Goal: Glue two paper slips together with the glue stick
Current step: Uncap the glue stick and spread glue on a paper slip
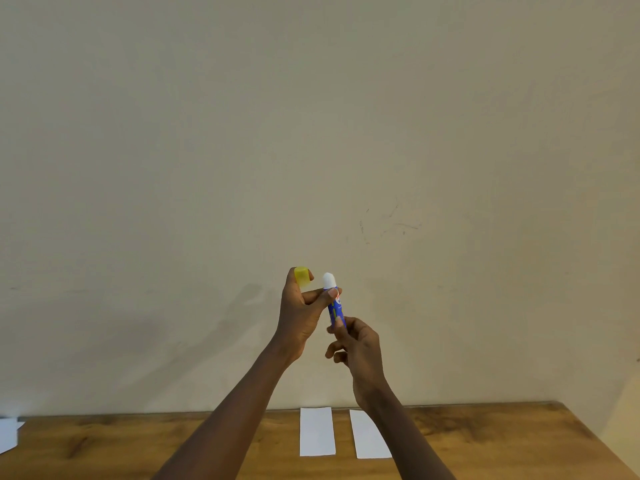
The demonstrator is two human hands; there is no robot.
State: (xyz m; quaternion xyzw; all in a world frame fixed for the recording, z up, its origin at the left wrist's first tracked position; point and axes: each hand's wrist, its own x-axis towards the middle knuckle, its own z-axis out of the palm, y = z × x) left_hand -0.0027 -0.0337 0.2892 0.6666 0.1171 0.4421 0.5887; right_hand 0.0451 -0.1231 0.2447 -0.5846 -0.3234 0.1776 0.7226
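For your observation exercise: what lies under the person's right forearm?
A paper slip on the table; the right forearm covers its right edge. Another slip lies uncovered beside it.

Two paper slips [317, 432] [367, 439] lie flat on the table [485, 441], open wood on either side.

Both bare forearms reach up and forward, raised before the person. The left hand [300, 311] is curled, thumb extended rightward. The right hand [358, 348] pinches with upturned fingertips.

light: pretty dim, warm, kinda flat | shadows: my arms throw a soft smudgy one on the wall [207, 133], down-left | glare: none really | blur: slightly soft overall | edges: table [519, 441] bends from wide-angle
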